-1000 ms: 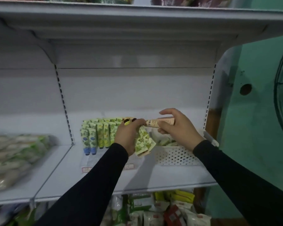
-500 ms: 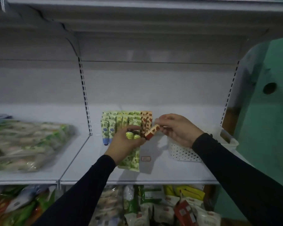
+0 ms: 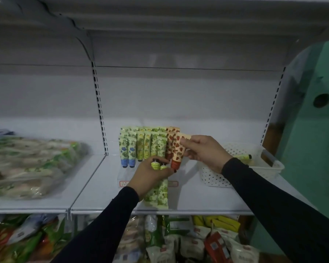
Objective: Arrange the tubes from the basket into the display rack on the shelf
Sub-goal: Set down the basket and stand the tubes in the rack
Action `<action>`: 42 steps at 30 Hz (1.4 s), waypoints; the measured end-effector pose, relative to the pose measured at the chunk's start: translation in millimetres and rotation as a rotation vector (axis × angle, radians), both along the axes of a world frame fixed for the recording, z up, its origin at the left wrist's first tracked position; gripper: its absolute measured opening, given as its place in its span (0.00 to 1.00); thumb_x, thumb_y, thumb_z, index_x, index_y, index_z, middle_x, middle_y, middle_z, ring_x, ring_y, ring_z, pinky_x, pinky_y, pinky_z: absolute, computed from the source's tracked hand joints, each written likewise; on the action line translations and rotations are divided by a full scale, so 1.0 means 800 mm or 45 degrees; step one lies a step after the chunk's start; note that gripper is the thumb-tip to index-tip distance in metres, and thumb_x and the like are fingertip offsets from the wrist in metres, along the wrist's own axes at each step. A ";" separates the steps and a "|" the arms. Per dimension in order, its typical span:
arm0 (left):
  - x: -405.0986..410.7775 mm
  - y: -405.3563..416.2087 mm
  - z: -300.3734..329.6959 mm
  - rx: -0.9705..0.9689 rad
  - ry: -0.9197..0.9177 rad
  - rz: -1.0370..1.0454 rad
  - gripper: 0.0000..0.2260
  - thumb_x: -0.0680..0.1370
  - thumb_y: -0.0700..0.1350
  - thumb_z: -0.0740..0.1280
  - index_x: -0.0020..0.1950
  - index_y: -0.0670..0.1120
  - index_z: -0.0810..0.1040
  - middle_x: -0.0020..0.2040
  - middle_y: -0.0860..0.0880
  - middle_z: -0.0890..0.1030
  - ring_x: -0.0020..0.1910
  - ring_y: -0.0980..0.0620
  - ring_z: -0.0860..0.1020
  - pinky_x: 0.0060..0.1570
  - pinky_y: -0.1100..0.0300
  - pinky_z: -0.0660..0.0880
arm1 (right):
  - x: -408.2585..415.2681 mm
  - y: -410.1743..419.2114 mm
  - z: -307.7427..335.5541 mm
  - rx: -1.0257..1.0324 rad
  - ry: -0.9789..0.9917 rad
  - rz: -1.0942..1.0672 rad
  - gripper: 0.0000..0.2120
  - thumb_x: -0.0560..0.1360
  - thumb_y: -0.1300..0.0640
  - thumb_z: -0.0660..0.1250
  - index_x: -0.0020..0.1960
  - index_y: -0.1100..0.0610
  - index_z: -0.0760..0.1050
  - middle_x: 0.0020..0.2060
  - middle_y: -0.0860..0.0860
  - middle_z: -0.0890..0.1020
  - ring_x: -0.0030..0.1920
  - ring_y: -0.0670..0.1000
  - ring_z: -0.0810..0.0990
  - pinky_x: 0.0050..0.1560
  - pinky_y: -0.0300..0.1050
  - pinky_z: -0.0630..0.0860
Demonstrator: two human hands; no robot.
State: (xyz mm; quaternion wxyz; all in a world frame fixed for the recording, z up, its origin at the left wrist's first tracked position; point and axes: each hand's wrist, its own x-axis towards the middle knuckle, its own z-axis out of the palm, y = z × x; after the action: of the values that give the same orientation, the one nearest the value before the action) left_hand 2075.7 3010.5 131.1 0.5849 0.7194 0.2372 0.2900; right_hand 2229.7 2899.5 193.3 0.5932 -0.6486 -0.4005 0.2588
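1. Tubes in display rack [image 3: 150,147]: front row reads 2 with blue caps, about 4 green/yellow print, then strawberry-print ones at the right end; rows behind overlap, total can't be counted.
2. Right hand [image 3: 205,150]: fingers pinch 1 strawberry tube [image 3: 177,151] near its crimped top, cap down, tilted, touching the rack's right end.
3. Left hand [image 3: 150,175]: fingers curled tight around green-print tubes [image 3: 160,192]; 2 yellow-green caps show above the fist, 2 tube bodies hang below it, over the shelf [image 3: 103,186] front.
4. White perforated basket [image 3: 215,177]: 1, on the shelf right of the rack; 1 yellow-green tube [image 3: 244,157] visible inside, rest hidden by the right forearm.
5. Bagged goods [image 3: 29,164]: stack on the left shelf bay, count unclear.
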 end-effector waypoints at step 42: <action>-0.005 0.041 -0.058 0.224 -0.173 0.377 0.09 0.72 0.43 0.76 0.48 0.49 0.78 0.50 0.56 0.79 0.48 0.69 0.75 0.49 0.68 0.72 | 0.037 0.060 -0.026 -0.111 -0.767 -0.353 0.12 0.77 0.53 0.68 0.41 0.59 0.83 0.36 0.47 0.85 0.35 0.44 0.83 0.43 0.36 0.77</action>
State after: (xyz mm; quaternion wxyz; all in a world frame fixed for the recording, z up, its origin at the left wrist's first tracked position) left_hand 2071.9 3043.1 84.8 0.4853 0.7038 0.2743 0.4403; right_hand 2259.5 2947.3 172.1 0.4495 -0.7690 -0.4543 -0.0109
